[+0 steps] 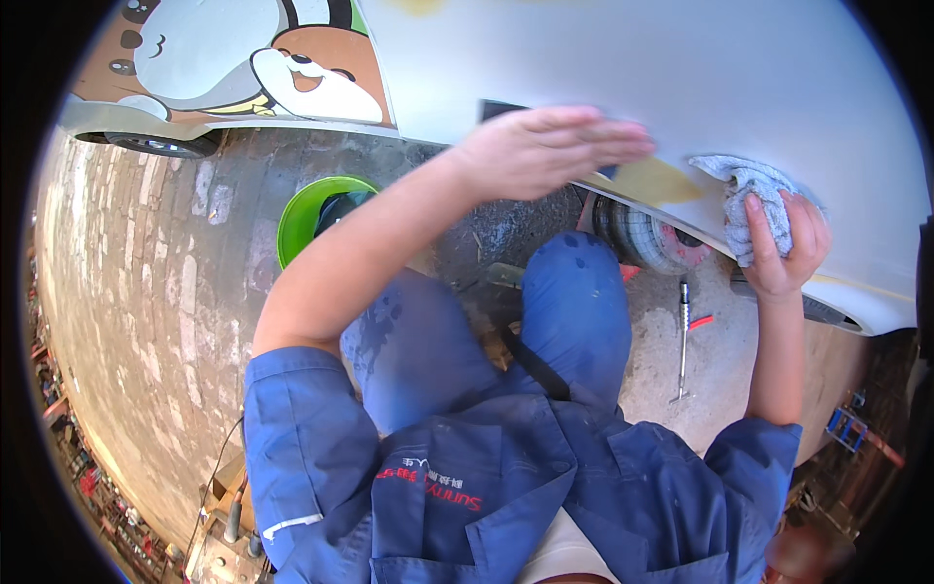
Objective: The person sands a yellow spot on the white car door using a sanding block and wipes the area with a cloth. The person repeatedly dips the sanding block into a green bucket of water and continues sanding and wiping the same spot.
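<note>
My left hand (545, 151) is raised over the white vehicle panel (545, 54), fingers stretched out flat and close together, slightly blurred, holding nothing. Behind it a dark patch (501, 108) and a yellowish patch (660, 181) show on the panel's lower part; whether the fingers touch it I cannot tell. At the right, my right hand (783, 243) grips a crumpled light blue-grey cloth (741, 175) against the panel, its fingers wrapped over it.
Cartoon animal decals (311, 73) cover the left panel, above a wheel (161, 145). A green bucket (290, 226) stands left of my knees. A striped round wheel-like part (623, 232) lies under the panel. A long metal tool (683, 341) and a red-handled tool (701, 321) lie right of me.
</note>
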`<act>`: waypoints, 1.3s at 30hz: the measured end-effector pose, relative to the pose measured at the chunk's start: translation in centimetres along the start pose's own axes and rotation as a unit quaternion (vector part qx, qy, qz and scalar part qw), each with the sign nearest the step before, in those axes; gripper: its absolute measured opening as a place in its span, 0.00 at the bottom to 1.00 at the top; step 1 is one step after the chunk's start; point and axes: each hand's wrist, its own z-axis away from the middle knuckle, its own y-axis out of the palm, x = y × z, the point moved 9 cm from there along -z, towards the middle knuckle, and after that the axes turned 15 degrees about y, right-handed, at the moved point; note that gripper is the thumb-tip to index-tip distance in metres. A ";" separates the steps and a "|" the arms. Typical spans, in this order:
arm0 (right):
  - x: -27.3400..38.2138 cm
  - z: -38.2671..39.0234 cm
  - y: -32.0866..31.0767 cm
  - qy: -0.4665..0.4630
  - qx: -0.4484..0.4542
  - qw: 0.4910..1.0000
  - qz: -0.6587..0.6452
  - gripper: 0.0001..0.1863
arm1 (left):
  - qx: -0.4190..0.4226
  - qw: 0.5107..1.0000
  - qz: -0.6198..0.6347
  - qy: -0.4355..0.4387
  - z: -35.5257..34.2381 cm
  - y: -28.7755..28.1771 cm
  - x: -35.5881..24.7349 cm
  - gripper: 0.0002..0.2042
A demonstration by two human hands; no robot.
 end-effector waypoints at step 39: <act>-10.8 12.0 -4.8 0.268 -0.078 0.959 0.047 0.33 | 0.014 0.992 0.068 0.105 -14.1 3.9 -6.7 0.30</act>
